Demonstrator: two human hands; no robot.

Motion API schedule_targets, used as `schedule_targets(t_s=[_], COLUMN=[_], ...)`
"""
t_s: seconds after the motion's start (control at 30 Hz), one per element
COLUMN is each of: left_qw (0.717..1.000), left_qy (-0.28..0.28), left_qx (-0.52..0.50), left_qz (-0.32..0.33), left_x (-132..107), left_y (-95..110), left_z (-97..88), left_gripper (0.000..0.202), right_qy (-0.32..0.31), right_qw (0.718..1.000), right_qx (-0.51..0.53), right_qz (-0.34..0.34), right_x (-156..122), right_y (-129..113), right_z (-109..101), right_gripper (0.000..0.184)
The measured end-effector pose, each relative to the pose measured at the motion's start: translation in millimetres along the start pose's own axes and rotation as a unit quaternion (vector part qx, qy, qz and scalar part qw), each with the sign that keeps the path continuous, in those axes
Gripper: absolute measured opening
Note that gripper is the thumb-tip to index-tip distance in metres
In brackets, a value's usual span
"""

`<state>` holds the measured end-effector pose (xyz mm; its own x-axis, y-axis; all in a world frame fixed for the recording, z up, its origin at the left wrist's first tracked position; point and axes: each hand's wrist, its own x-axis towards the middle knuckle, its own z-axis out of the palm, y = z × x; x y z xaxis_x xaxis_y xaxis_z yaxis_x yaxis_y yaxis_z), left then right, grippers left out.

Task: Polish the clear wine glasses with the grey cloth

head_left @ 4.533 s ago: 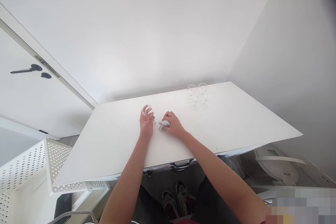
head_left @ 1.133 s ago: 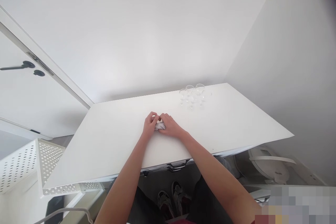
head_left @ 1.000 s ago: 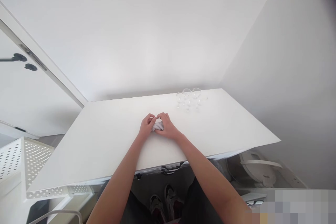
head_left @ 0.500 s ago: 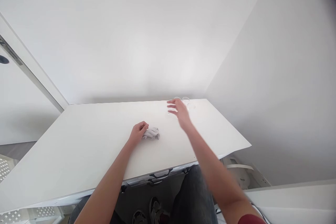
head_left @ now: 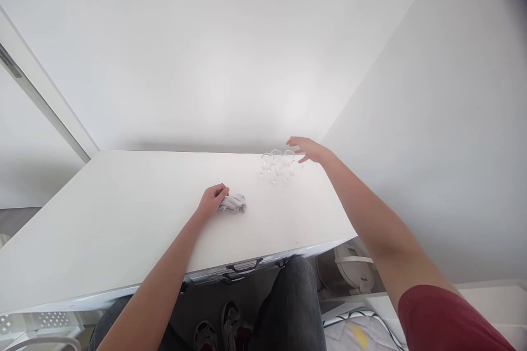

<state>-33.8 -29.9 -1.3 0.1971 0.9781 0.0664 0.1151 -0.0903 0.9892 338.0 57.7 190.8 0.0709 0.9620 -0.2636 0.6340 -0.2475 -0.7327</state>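
A white table (head_left: pixel 123 219) stands against the wall. My left hand (head_left: pixel 212 200) rests on it with fingers curled on the edge of a crumpled grey cloth (head_left: pixel 234 204). Several small clear stemmed glasses (head_left: pixel 279 163) stand clustered at the table's far right corner. My right hand (head_left: pixel 307 148) is stretched out over that cluster, fingers spread, holding nothing, just beside the rightmost glass.
White walls meet in a corner behind the glasses. A door frame (head_left: pixel 37 93) runs along the left. Under the table are a black handle (head_left: pixel 242 267), my legs and shoes (head_left: pixel 230 326), and a white appliance (head_left: pixel 354 269) on the floor at right.
My right hand left the cloth and reached to the far right, over the glasses. My left hand stayed on the cloth. The view swung right.
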Motion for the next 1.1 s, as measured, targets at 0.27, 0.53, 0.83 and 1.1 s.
schedule_targets(t_s=[0.27, 0.53, 0.83, 1.1], left_qw=[1.000, 1.000, 1.000, 1.000], left_qy=[-0.001, -0.008, -0.006, -0.007], left_qx=[0.013, 0.021, 0.006, 0.009], left_qz=[-0.006, -0.002, 0.004, 0.005], left_x=[-3.4, 0.0, -0.7, -0.1], left_y=[7.2, -1.3, 1.1, 0.9], left_z=[-0.5, -1.8, -1.0, -0.2], left_gripper=[0.037, 0.038, 0.038, 0.037], right_qy=[-0.022, -0.098, -0.127, -0.128], right_qw=[0.999, 0.992, 0.977, 0.972], right_qx=[-0.044, -0.078, -0.134, -0.145], right_qz=[-0.003, -0.032, -0.109, -0.132], right_x=[10.3, 4.7, 16.1, 13.2], right_y=[-8.1, -13.0, 0.5, 5.6], right_z=[11.4, 14.3, 15.5, 19.1], right_gripper=[0.048, 0.044, 0.043, 0.009])
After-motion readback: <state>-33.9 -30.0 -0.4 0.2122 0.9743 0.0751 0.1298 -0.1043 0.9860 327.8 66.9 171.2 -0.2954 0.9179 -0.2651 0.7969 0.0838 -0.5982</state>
